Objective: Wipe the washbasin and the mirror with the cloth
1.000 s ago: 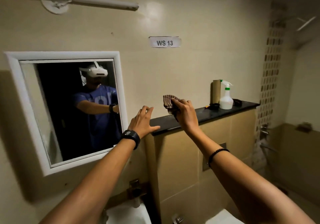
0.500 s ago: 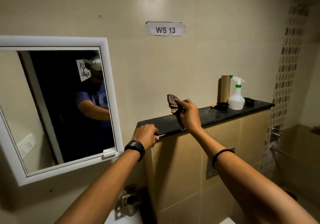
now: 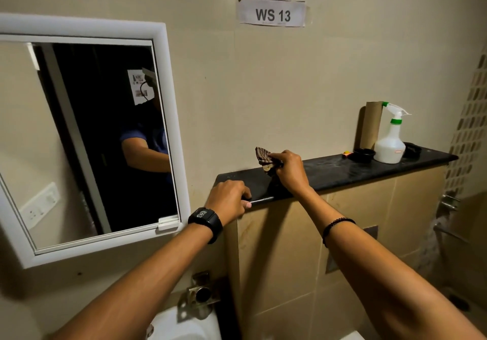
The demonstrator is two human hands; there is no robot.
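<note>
My right hand pinches a brown striped cloth just above the left part of a black stone ledge. My left hand grips the front left edge of that ledge, fingers curled over it. The white-framed mirror hangs on the wall to the left, apart from both hands. Only the rim of the white washbasin shows at the bottom, under my left forearm.
A white spray bottle, a cardboard tube and a small black bowl stand at the right end of the ledge. A metal tap fitting sits on the wall above the basin. A "WS 13" label is stuck higher up.
My left hand dropped from an open reach onto the ledge's edge and curled round it. The cloth in my right hand sank closer to the ledge. The view moved nearer and lower.
</note>
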